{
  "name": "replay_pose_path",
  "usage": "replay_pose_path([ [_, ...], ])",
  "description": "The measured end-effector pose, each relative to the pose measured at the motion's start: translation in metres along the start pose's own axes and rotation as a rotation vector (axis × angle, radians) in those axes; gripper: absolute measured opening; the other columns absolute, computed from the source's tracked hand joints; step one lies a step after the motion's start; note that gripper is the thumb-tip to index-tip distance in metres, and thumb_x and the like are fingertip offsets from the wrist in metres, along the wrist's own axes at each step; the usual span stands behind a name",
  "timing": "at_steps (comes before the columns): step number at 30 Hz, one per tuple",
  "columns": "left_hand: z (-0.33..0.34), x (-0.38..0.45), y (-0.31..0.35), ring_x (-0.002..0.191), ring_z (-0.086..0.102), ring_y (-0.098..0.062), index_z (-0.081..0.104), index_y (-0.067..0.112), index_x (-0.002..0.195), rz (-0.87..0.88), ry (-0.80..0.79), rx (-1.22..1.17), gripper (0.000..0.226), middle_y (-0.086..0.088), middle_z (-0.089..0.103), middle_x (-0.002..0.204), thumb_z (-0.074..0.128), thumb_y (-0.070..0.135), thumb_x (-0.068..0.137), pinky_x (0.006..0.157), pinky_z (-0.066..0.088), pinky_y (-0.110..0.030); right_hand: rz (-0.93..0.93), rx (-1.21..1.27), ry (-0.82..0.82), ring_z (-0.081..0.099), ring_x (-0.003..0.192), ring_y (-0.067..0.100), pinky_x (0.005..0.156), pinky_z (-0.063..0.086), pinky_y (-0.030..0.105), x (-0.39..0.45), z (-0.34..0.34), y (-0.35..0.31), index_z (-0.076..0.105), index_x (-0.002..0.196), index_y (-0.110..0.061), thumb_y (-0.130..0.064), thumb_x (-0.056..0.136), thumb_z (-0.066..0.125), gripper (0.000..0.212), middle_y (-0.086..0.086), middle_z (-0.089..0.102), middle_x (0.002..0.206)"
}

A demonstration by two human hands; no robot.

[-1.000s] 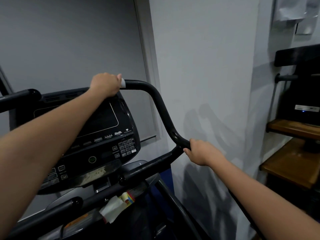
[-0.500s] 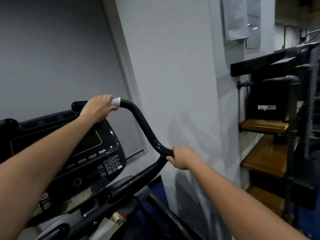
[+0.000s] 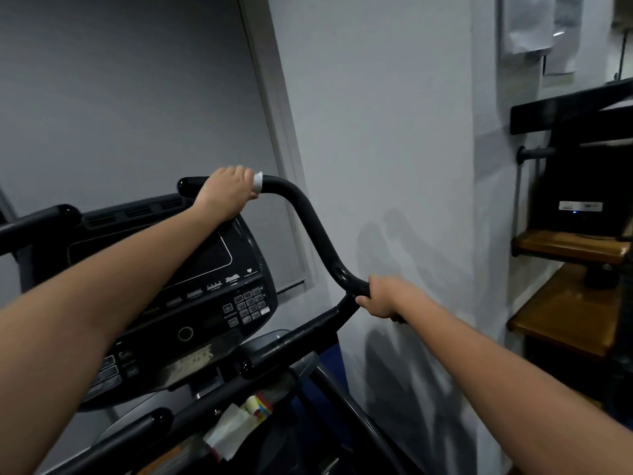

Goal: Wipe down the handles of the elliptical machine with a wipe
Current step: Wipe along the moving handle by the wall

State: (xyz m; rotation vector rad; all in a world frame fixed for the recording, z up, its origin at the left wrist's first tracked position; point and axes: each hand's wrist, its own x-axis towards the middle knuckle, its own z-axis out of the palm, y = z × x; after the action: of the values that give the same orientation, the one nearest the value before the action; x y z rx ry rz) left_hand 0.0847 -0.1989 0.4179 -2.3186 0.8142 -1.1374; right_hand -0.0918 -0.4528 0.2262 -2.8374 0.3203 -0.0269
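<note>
We grip the handle (image 3: 310,221) w/ both hands.
Left hand (image 3: 226,193) wraps the wipe (image 3: 257,181) round its top; right hand (image 3: 385,298) clenches the lower bend.

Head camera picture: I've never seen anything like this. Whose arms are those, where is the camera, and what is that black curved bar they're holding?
No robot here: the arms belong to a person, and the camera sits on their head, looking forward and down, so you see what they see. The black curved bar is the handle of an elliptical, a gym exercise machine. The left hand grips the handle's top near its end, with a white wipe peeking out beside the fingers; that is the cleaning cloth. The right hand grips the same handle lower, at its bend, likely to steady it. Under the left arm is the machine's console, with a dark screen and buttons. To the right stand a pale wall and wooden shelves.
</note>
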Motion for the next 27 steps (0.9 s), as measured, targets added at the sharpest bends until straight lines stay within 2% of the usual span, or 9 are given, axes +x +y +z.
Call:
replay_pose_path([
  [2,0.001,0.009,0.011,0.097,0.060,-0.032,0.052,0.005,0.112,0.014,0.002,0.029,0.037,-0.015,0.061,0.108,0.051,0.040,0.100,0.083,0.042,-0.038,-0.002,-0.005,0.011,0.057,0.068,0.021,0.065,0.046,0.032,0.002,0.002,-0.001,0.049,0.119,-0.011,-0.046,0.098,0.049,0.041,0.006,0.059,0.092],
  [5,0.003,0.022,0.026,0.098,0.059,-0.030,0.050,0.006,0.114,0.052,0.014,0.082,0.036,-0.013,0.060,0.111,0.047,0.039,0.102,0.084,0.042,-0.037,-0.010,-0.038,0.060,0.058,0.078,0.025,0.068,0.047,0.033,0.005,0.005,0.000,0.051,0.118,-0.010,-0.050,0.097,0.048,0.044,0.007,0.061,0.099],
  [9,0.009,0.038,0.047,0.101,0.058,-0.027,0.049,0.008,0.118,0.151,0.020,0.198,0.021,-0.010,0.057,0.115,0.042,0.020,0.102,0.087,0.043,-0.035,-0.012,-0.069,0.107,0.056,0.081,0.027,0.071,0.047,0.035,0.007,0.010,0.003,0.051,0.116,-0.013,-0.053,0.096,0.047,0.044,0.006,0.061,0.099],
  [15,0.023,0.051,0.057,0.098,0.059,-0.026,0.051,0.009,0.116,0.372,0.081,0.322,0.020,-0.007,0.059,0.112,0.046,0.008,0.097,0.086,0.047,-0.035,-0.017,-0.074,0.126,0.060,0.090,0.029,0.072,0.045,0.035,0.009,0.014,0.005,0.051,0.115,-0.014,-0.054,0.096,0.046,0.044,0.007,0.063,0.110],
  [19,0.031,0.055,0.067,0.082,0.060,-0.023,0.058,0.014,0.101,0.535,0.132,0.350,0.007,-0.003,0.061,0.095,0.057,0.020,0.097,0.076,0.049,-0.035,-0.022,-0.061,0.116,0.056,0.084,0.028,0.071,0.045,0.035,0.009,0.013,0.006,0.050,0.111,-0.015,-0.054,0.097,0.045,0.042,0.007,0.063,0.110],
  [22,0.031,0.054,0.068,0.071,0.058,-0.020,0.061,0.017,0.090,0.630,0.157,0.393,0.002,0.000,0.060,0.084,0.060,0.017,0.091,0.067,0.047,-0.032,-0.026,-0.059,0.110,0.059,0.089,0.029,0.074,0.047,0.036,0.009,0.013,0.006,0.049,0.113,-0.014,-0.054,0.097,0.044,0.044,0.008,0.063,0.111],
  [27,0.037,0.052,0.086,0.069,0.061,-0.024,0.062,0.011,0.082,0.754,0.277,0.265,0.034,-0.004,0.062,0.077,0.029,0.011,0.089,0.070,0.052,-0.033,-0.033,-0.036,0.105,0.054,0.081,0.026,0.070,0.044,0.035,0.006,0.011,0.005,0.049,0.114,-0.013,-0.053,0.098,0.044,0.044,0.007,0.062,0.108],
])
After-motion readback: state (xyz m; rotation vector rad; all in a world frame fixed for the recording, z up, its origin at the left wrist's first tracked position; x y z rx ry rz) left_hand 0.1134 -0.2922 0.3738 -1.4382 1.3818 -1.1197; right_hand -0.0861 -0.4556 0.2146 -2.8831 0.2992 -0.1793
